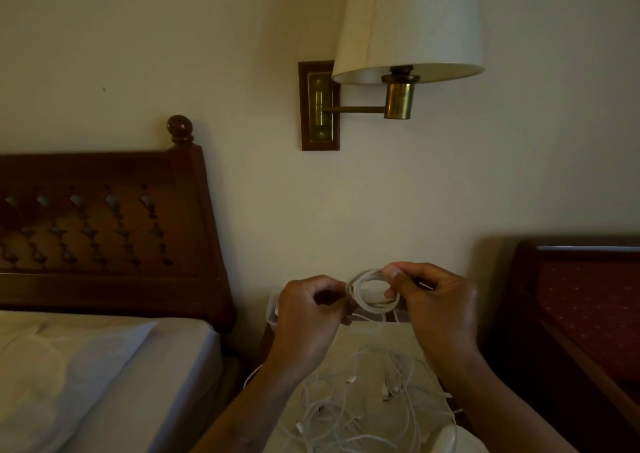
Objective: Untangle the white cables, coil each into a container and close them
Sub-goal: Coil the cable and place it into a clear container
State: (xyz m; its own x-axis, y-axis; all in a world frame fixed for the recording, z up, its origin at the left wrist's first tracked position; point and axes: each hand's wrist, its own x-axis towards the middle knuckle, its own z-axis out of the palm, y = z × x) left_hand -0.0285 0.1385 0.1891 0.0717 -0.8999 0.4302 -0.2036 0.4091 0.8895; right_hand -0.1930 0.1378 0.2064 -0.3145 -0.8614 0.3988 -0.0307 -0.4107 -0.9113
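A small coil of white cable (367, 291) is held up between both hands above the nightstand. My right hand (440, 302) pinches the coil's right side with thumb and fingers. My left hand (308, 309) grips the coil's left edge with curled fingers. Below, a tangle of several white cables (367, 407) with loose plugs lies spread on the nightstand top (363, 338). A clear plastic container (273, 310) shows partly behind my left hand, against the wall. A white rounded object (446, 438), possibly a container or lid, sits at the lower right of the tangle.
A bed with a white sheet (104, 376) and dark wooden headboard (104, 231) stands left of the nightstand. A dark wooden chair with red upholstery (585, 314) is on the right. A brass wall lamp with a cream shade (408, 37) hangs above.
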